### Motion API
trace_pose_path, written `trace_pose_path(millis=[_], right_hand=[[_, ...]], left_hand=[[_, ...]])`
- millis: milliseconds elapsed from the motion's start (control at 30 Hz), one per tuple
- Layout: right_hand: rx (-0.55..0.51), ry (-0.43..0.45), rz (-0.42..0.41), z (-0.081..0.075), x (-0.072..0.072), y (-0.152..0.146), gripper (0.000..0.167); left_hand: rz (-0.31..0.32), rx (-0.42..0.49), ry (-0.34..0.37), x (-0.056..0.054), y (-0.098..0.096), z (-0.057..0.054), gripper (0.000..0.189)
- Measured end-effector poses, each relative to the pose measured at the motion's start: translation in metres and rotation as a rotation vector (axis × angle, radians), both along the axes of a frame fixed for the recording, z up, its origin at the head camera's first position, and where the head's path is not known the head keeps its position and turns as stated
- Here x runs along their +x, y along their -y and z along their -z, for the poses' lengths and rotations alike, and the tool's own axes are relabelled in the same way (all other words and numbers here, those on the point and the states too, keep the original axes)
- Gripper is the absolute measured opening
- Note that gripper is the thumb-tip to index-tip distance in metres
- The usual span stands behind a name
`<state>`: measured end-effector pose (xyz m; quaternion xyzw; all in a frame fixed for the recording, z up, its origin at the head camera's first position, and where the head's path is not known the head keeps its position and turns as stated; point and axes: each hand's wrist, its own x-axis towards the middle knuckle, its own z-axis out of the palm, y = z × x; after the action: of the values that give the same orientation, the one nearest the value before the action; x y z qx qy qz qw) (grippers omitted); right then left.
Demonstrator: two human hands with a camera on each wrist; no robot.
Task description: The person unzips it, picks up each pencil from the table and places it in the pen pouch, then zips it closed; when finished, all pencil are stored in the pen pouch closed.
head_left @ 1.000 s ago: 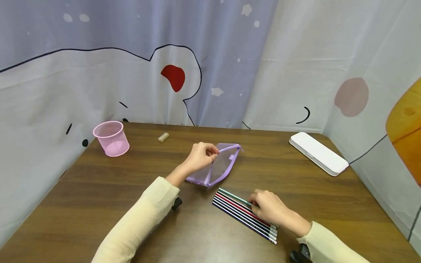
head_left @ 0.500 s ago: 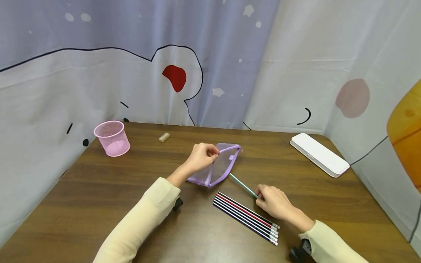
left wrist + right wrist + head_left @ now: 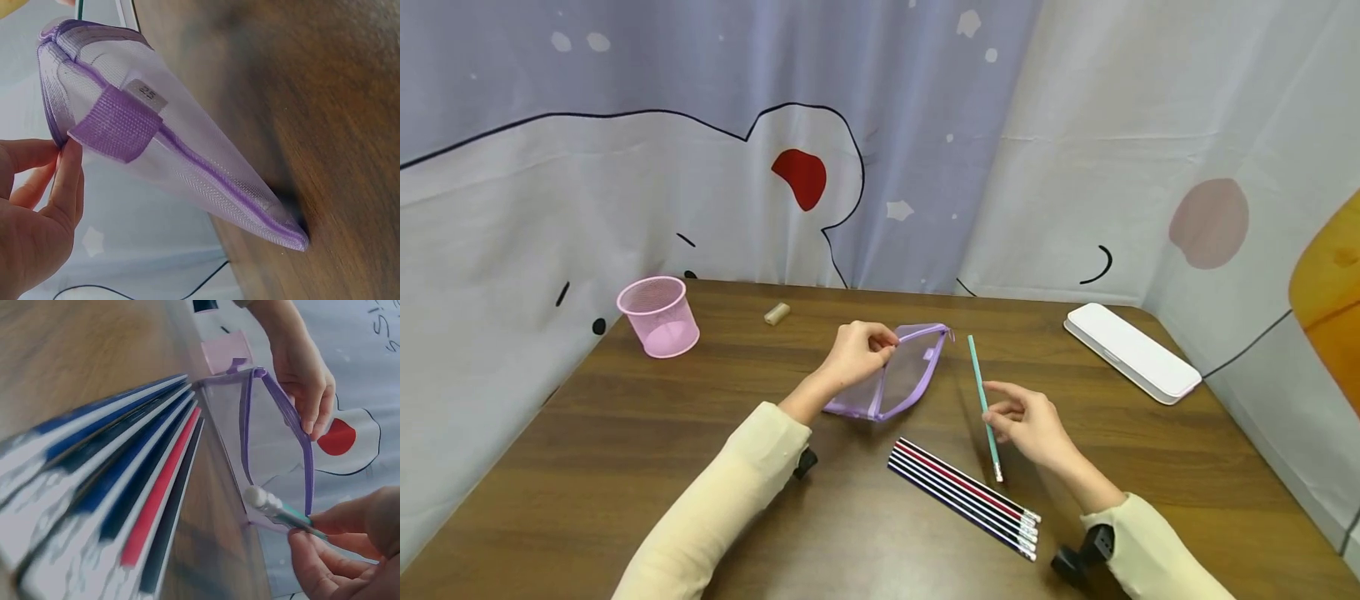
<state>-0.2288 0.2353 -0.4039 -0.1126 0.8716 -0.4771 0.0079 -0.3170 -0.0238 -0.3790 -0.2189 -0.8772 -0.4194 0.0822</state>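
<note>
A see-through mesh pouch with purple zip edging (image 3: 917,375) stands with its mouth spread apart. My left hand (image 3: 856,357) pinches its upper rim between thumb and fingers; the left wrist view shows the pouch's side seam and purple tab (image 3: 119,125). To the right of the pouch, my right hand (image 3: 1028,421) pinches a teal pencil (image 3: 980,375) by its middle. The pencil is raised, its white eraser end toward me and its other end pointing away. In front lie several striped pencils (image 3: 962,498) side by side, one of them red.
A pink mesh pen cup (image 3: 658,317) stands at the back left. A small beige block (image 3: 777,313) lies near the table's back edge. The white case (image 3: 1131,352) rests at the back right. Patterned curtains hang behind and at the right of the wooden table (image 3: 647,467).
My right hand has lifted the teal pencil off the row and swung it from slanting to nearly straight away from me, right of the pouch. The left hand keeps its pinch, almost still.
</note>
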Motion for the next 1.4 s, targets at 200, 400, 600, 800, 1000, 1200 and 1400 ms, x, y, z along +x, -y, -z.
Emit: trace_pose_path(millis=[200,400,600,800,1000,1200,1400], right_hand=[[-0.173,0.052,0.053,0.001,-0.009,0.011,0.043],[-0.29,0.077,0.094,0.001,-0.015,0.025,0.041],[-0.404,0.155,0.157,0.002,-0.017,0.041,0.04],[-0.482,0.199,0.141,0.004,-0.019,0.056,0.039],[-0.519,0.244,0.164,0.006,-0.022,0.066,0.038],[-0.576,0.287,0.204,0.008,-0.03,0.074,0.04],[-0.629,0.293,0.249,0.008,-0.035,0.078,0.04]], left_hand=[[-0.007,0.007,-0.004,0.0,0.0,-0.001,0.012],[-0.021,0.021,0.004,0.001,0.001,-0.002,0.012],[-0.032,0.05,0.009,0.002,0.001,-0.002,0.012],[-0.035,0.071,0.002,0.003,-0.002,-0.001,0.011],[-0.03,0.083,-0.004,0.005,-0.004,0.0,0.01],[-0.021,0.088,0.003,0.007,-0.006,0.001,0.01],[0.009,0.094,0.002,0.009,-0.01,0.001,0.01]])
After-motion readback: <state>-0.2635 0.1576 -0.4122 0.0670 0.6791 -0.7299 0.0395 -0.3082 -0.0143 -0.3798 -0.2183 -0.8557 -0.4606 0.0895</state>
